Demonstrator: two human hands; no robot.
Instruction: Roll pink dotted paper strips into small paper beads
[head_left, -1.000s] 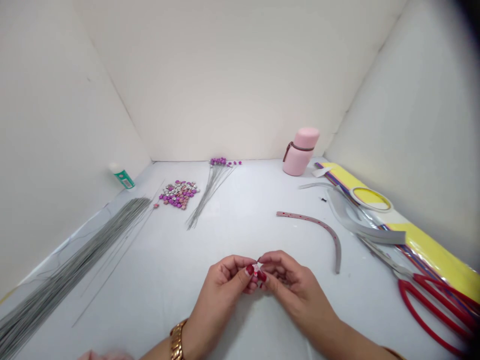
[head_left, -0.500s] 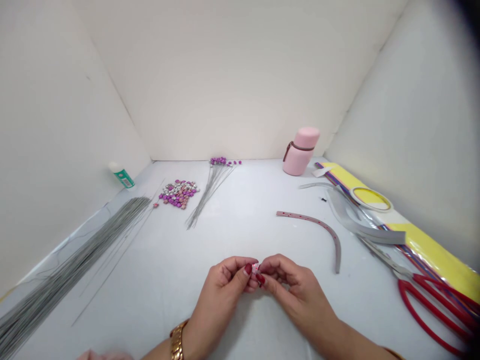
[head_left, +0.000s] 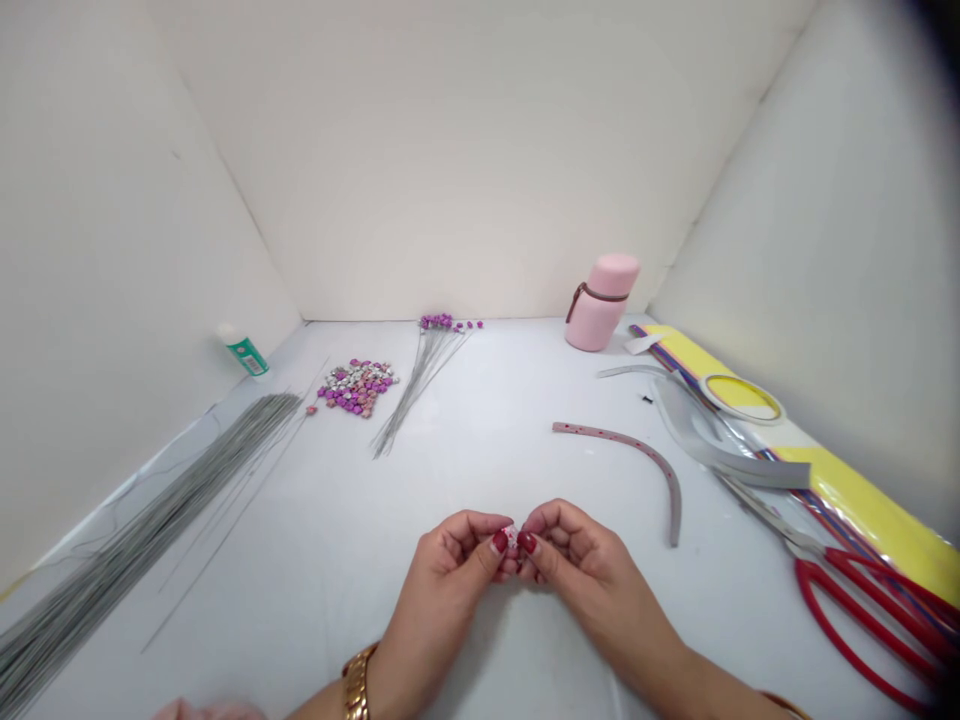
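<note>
Near the front of the table, my left hand (head_left: pixel 457 570) and my right hand (head_left: pixel 577 580) meet. Both pinch one tiny folded paper star (head_left: pixel 512 536), pale with red specks, between thumbs and forefingers. Fingertips cover most of it, so its exact shape is partly hidden. To the right of my right hand lies a curved pinkish paper strip (head_left: pixel 637 445) with red dots. A pile of purple, silver and pink paper stars (head_left: pixel 357 388) sits farther back on the left.
Thin grey wires (head_left: pixel 187 490) lie along the left, beside a glue bottle (head_left: pixel 246 352). Purple-tipped wires (head_left: pixel 424 370) rest at the back. A pink flask (head_left: pixel 600 305) stands back right. Red-handled scissors (head_left: pixel 810 545), a tape roll (head_left: pixel 739 398), silver strips (head_left: pixel 765 472) and yellow packets (head_left: pixel 862 490) line the right.
My right thumb and fingers have shifted slightly upward on the paper star, the thumb now pressing its right side. My left hand stays nearly in place.
</note>
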